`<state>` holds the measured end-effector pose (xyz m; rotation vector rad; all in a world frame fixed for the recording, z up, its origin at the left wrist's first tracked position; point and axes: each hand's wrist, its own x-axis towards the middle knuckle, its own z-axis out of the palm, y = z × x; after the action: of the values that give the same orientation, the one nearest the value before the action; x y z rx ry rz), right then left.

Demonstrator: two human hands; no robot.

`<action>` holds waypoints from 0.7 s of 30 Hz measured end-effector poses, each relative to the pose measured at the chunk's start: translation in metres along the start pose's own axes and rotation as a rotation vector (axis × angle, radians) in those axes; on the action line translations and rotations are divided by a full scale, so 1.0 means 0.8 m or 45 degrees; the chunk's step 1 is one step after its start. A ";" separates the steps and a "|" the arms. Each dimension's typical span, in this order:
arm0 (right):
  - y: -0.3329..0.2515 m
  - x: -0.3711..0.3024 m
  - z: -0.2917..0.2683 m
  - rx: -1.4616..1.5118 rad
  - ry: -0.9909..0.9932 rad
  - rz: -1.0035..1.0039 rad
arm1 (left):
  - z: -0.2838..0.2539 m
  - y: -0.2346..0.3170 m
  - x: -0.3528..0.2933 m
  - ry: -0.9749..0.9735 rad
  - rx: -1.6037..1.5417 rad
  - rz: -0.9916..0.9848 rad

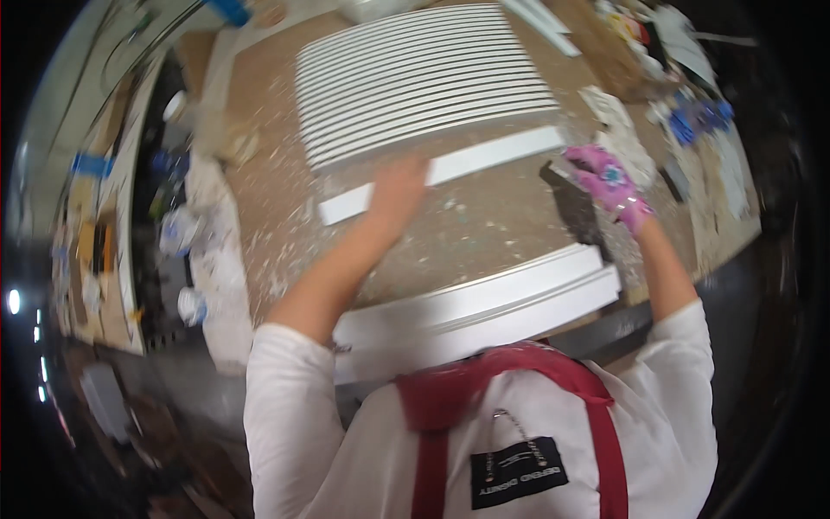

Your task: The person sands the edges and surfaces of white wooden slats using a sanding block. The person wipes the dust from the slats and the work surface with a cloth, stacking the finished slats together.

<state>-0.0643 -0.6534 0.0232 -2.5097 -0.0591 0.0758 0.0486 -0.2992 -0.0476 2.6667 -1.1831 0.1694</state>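
Observation:
A long white slat (pixel 497 157) lies across the worktable, tilted up toward the right. My bare left hand (pixel 400 189) is over its left part, and motion blur hides how the fingers lie. Just beyond the slat's right end, my right hand (pixel 612 183) wears a pink flowered glove. Its fingers are closed on a small dark block (pixel 560 176), whose kind I cannot make out. Beyond the slat, many similar white slats (pixel 424 82) lie side by side in close rows. Nearer my body, several larger white boards (pixel 484 303) are stacked along the front edge.
The brown worktable (pixel 467 216) is spotted with white paint. A crumpled pale cloth (pixel 624 130) lies beyond my right hand, near blue crumpled material (pixel 696 121). Tubs (pixel 181 232) stand along the left on paint-stained paper (pixel 216 268). White strips (pixel 545 22) lie at the far right.

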 end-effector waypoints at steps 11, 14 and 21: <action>-0.343 0.149 0.213 -0.024 -0.882 -0.622 | 0.047 0.033 -0.074 -0.183 -1.856 -0.170; -0.335 0.184 0.229 -0.283 -0.695 -0.879 | 0.019 0.049 -0.053 -0.204 -0.815 -0.198; -0.273 0.189 0.111 -0.326 -0.097 -1.106 | -0.003 -0.005 -0.020 0.086 -0.177 -0.096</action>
<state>0.0752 -0.4159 0.0741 -2.5017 -1.2309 -0.2041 0.0407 -0.2846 -0.0485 2.5587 -1.0334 0.1571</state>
